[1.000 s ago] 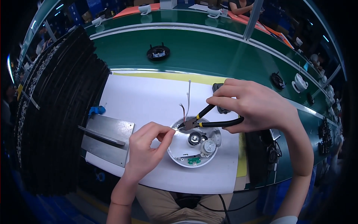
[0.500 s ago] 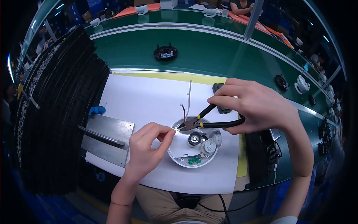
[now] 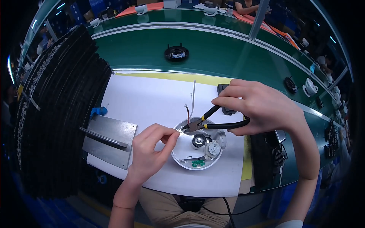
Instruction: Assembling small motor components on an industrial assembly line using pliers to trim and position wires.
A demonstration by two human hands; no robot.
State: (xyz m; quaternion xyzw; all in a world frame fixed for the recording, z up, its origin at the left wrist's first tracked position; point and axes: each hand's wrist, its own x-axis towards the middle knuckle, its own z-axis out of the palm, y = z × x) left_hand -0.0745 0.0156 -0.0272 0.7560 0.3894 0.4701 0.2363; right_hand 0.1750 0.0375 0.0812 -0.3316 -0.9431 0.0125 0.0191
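The room is looking dim toward its edges, with 1 person [image 3: 246, 8] showing clearly across the way. A green surface [image 3: 131, 45] is spanning the back and right. Black trays [image 3: 57, 117] are towering at the left, too many to count. 1 white sheet [image 3: 140, 95] is covering the workplace, lying over 1 yellow sheet [image 3: 247, 163] that is peeking out behind and at the right.

2 hands are working: the right hand [image 3: 262, 106] is gripping 1 pair of pliers [image 3: 228, 125], its 2 handles standing apart; the left hand [image 3: 152, 147] is pinching narrowly, fingertips closing on 1 pale bit [image 3: 180, 130] too small to name. I cannot tell whether the pliers are biting on it.

1 metal plate [image 3: 108, 138] is lying at the left, carrying 1 bar [image 3: 104, 138]. 1 round white housing [image 3: 185, 161] is resting on the white sheet, under the pliers' tip. Inside it, 1 motor [image 3: 212, 149], 1 black cylinder [image 3: 198, 140] and 1 green board [image 3: 198, 163] are sitting.

On the green surface, 2 black discs [image 3: 176, 53] are lying well apart, and 1 white unit [image 3: 310, 87] is standing near the right disc. 1 blue piece [image 3: 99, 111] is lying just behind the plate.
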